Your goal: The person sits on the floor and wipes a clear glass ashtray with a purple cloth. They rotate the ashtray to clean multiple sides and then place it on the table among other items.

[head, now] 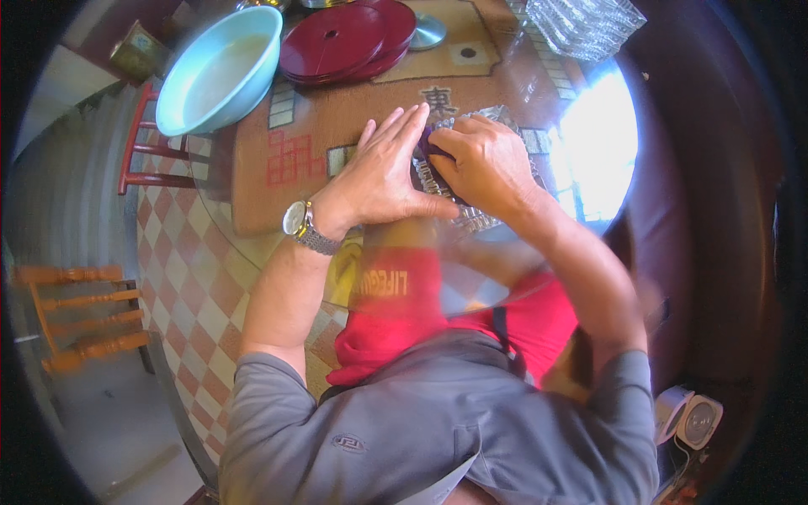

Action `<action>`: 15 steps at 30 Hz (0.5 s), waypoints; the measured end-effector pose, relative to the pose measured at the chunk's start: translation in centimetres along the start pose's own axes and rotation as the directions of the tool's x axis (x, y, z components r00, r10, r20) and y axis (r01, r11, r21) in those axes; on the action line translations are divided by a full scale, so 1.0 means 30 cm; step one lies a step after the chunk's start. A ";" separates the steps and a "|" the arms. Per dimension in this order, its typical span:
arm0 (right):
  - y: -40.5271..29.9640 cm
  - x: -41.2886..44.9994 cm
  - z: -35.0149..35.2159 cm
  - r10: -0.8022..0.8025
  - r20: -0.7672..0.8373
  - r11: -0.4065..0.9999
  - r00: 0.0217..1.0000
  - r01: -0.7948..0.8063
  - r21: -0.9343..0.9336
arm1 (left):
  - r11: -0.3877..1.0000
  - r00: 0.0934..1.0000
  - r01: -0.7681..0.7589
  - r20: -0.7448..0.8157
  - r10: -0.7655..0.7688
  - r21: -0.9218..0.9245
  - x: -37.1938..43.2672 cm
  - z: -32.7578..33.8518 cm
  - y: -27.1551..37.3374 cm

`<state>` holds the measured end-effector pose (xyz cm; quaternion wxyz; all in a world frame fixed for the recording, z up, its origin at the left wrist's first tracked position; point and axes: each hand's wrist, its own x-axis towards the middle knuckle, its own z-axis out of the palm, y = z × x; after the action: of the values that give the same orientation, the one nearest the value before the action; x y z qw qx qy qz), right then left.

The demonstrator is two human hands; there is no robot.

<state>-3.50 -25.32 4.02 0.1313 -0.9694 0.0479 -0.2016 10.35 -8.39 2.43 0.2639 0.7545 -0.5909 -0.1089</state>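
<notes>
Just before me on the glass-topped table [284,208] lies a clear ridged glass dish [486,221], partly covered by my hands. My right hand [483,161] bunches a dark purple cloth [427,142] against the dish, its fingers bent. On the dish's left side, my left hand [391,170] is spread, fingers extended and the thumb reaching across the near side. Whether its palm or thumb presses on the glass cannot be told. A wristwatch is on my left wrist.
Stacked clear glass dishes [584,25] stand at the back right. Dark red round plates or lids [334,41] lie at the back beside a silvery round lid [429,31]. A light blue basin [221,82] holding cloudy liquid is at the back left. Bright glare covers the table's right side.
</notes>
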 end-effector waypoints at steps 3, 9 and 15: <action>0.039 0.008 -0.023 -0.060 0.127 0.991 0.990 0.044 0.123 | 1.000 1.000 0.001 -0.013 -0.001 -0.012 0.003 0.009 0.001; 0.077 -0.010 -0.144 -0.305 0.458 0.916 0.835 0.125 0.382 | 0.999 1.000 0.016 0.015 -0.015 -0.035 0.002 -0.005 -0.010; 0.063 -0.025 -0.109 0.028 0.204 0.998 0.978 -0.016 -0.061 | 0.998 0.995 -0.063 -0.073 0.061 -0.018 0.009 -0.016 -0.007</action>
<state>-5.59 -27.80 6.11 0.1093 -0.9879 0.0508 -0.0976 10.81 -8.48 2.75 0.2962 0.7365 -0.6030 -0.0792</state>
